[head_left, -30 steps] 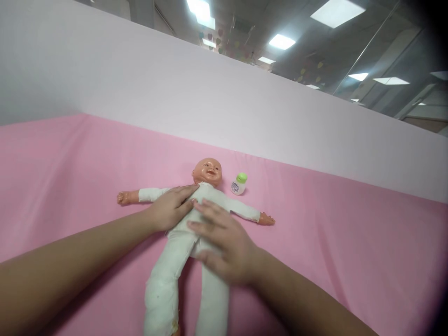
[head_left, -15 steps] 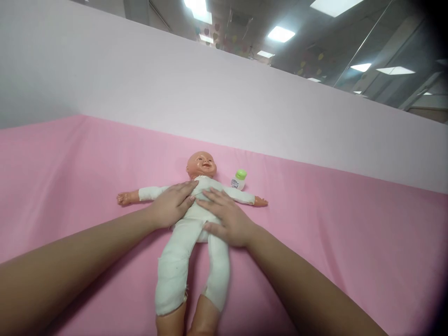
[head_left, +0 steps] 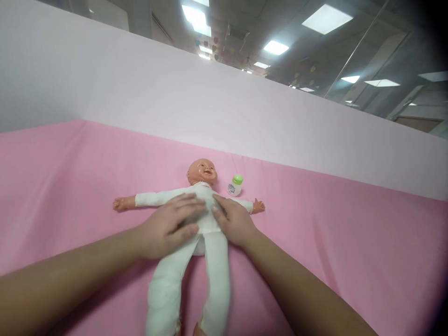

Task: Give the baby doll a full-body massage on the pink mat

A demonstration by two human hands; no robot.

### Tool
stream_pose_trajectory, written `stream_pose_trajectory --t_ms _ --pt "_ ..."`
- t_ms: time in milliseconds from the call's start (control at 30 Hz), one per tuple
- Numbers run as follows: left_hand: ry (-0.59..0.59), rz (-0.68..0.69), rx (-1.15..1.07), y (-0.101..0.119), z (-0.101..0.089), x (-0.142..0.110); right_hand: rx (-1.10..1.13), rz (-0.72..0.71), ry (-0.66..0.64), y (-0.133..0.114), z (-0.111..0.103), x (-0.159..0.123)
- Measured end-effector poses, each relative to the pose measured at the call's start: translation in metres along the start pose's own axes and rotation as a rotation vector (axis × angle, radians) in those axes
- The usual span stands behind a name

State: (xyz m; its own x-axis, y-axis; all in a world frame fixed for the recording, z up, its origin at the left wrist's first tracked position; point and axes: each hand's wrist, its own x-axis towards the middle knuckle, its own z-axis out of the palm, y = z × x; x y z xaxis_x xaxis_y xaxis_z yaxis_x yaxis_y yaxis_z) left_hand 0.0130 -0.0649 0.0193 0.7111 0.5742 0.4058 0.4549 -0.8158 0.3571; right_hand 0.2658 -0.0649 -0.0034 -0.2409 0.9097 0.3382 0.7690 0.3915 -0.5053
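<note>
A baby doll (head_left: pixel 206 205) in a white suit lies on its back on the pink sheet (head_left: pixel 343 233), arms spread, head pointing away from me. My left hand (head_left: pixel 168 226) lies flat on the doll's belly and left side, fingers stretched out. My right hand (head_left: pixel 234 220) rests on the doll's right side near the chest, fingers together and flat against the cloth. Neither hand holds anything. A small white bottle with a green cap (head_left: pixel 235 185) stands just right of the doll's head.
The pink sheet covers the whole surface around the doll. A pale wall or screen (head_left: pixel 175 102) rises behind it. Above that show ceiling lights (head_left: pixel 325 18) and glass panels.
My left hand has slid down from the doll's chest to its belly. My right hand has moved up and to the right side of the torso. The doll's legs have shifted slightly.
</note>
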Motion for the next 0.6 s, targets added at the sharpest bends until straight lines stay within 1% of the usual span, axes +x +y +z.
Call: stream_pose_trajectory --t_ms 67,100,167,267,367,433,500,567,600 --pt "-0.099 0.178 -0.11 0.014 -0.005 -0.002 -0.013 -0.009 -0.018 -0.004 -0.003 -0.004" --pt "-0.126 0.226 -0.137 0.016 -0.005 -0.002 -0.015 -0.017 -0.029 -0.006 -0.004 -0.005" --pt "-0.136 0.212 -0.119 0.009 -0.004 0.001 -0.024 -0.037 -0.052 -0.009 -0.005 -0.007" --pt "-0.082 0.079 -0.008 -0.018 0.003 0.006 -0.043 -0.056 -0.055 -0.011 -0.003 -0.008" --pt "0.001 -0.023 0.042 -0.041 0.009 0.01 -0.022 -0.075 -0.024 -0.007 0.001 -0.008" --pt "0.069 -0.131 0.048 -0.048 0.01 0.012 0.01 -0.086 -0.003 -0.001 0.004 -0.006" --pt "0.114 -0.271 0.055 -0.052 0.008 0.014 0.044 -0.091 0.017 0.003 0.006 -0.004" --pt "0.105 -0.376 0.062 -0.054 0.005 0.016 0.068 -0.096 0.057 0.004 0.006 -0.003" --pt "0.086 -0.399 0.061 -0.054 0.004 0.017 0.074 -0.115 0.082 0.001 0.005 -0.004"
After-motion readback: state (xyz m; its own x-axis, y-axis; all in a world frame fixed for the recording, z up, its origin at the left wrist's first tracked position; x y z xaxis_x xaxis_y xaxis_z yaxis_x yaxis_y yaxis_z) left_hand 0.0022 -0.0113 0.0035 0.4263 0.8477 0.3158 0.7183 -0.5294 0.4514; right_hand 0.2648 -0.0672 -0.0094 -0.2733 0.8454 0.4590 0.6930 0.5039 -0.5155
